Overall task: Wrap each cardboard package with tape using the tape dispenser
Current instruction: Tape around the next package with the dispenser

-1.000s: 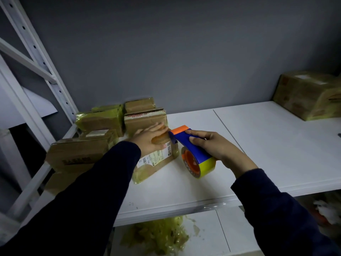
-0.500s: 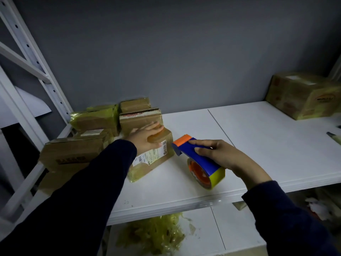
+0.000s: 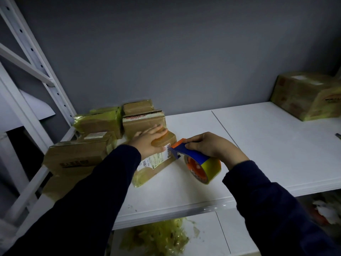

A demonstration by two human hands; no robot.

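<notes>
The left hand (image 3: 147, 140) lies palm down with fingers straight and close together, pressing on top of a package (image 3: 156, 160), and the dark left sleeve (image 3: 88, 196) reaches forward from the lower left. The right hand (image 3: 212, 146) curls over the tape dispenser (image 3: 199, 159), fingers wrapped round its handle. Its wrist is bent, and the dark right sleeve (image 3: 276, 209) stretches in from the lower right.

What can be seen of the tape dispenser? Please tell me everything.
The tape dispenser has a blue plastic body with an orange front tip and an orange hub carrying a roll of yellowish tape. The right hand grips its top. It tilts, tip at the labelled cardboard package, roll near the white shelf.
</notes>
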